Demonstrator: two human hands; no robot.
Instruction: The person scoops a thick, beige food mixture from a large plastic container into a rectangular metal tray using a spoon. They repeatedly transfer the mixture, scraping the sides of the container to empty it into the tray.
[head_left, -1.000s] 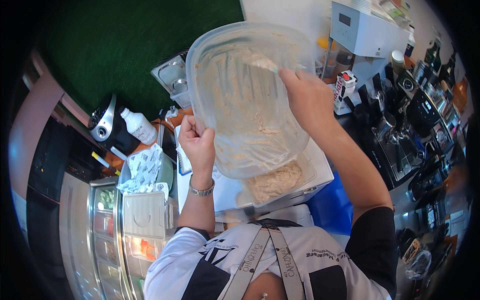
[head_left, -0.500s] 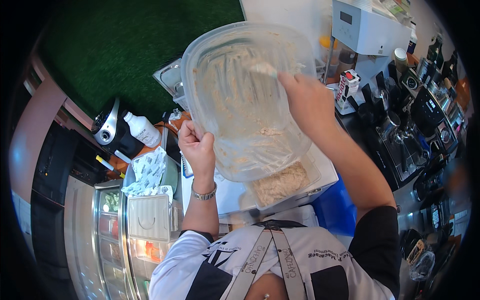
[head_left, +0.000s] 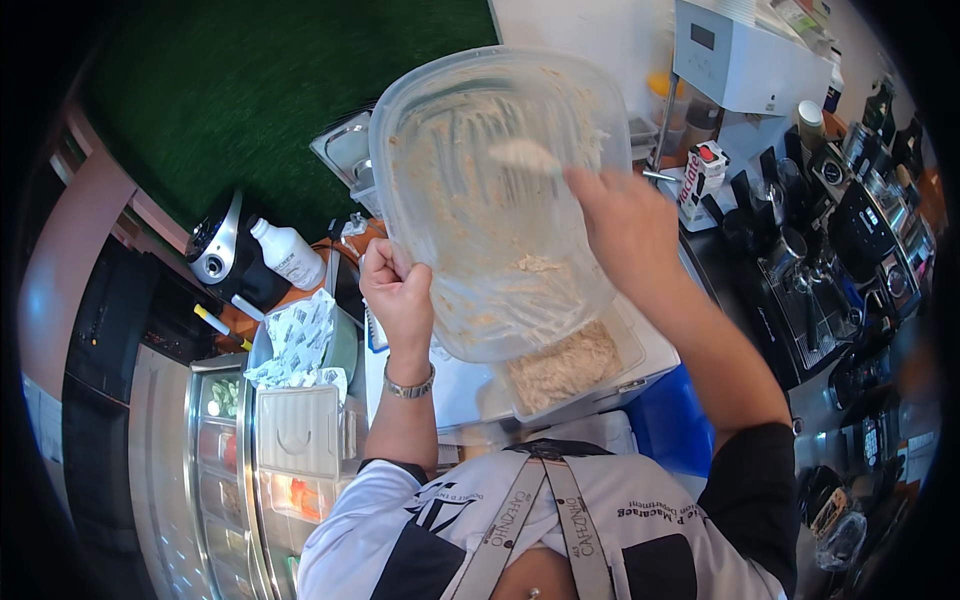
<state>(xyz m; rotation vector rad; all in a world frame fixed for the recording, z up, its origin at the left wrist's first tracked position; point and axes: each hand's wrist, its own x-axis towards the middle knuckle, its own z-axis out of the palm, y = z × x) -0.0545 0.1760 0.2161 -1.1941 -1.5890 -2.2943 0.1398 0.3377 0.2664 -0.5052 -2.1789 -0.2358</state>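
My left hand (head_left: 396, 290) is closed round the left rim of a large translucent plastic tub (head_left: 460, 225), which is tilted up toward me. Streaks and small clumps of a pale, creamy mixture (head_left: 540, 264) coat its inside. In my closed right hand (head_left: 625, 215) is a spatula (head_left: 526, 154), its blade smeared with the same mixture and held against or just over the upper part of the tub's inside. Most of its handle is hidden by my fingers. Below the tub's lower edge, a smaller clear container (head_left: 625, 345) holds a chunky beige mixture (head_left: 567, 368).
A white bottle (head_left: 288, 254) and a black appliance (head_left: 236, 255) stand at the left, near a bin with crumpled wrapping (head_left: 298, 335). A blue bin (head_left: 672, 420) sits at lower right. Coffee equipment (head_left: 800, 290) and a carton (head_left: 703, 182) line the right counter.
My right hand and the spatula have moved slightly down inside the tub. My left hand keeps its hold on the rim, and the tub stays tilted.
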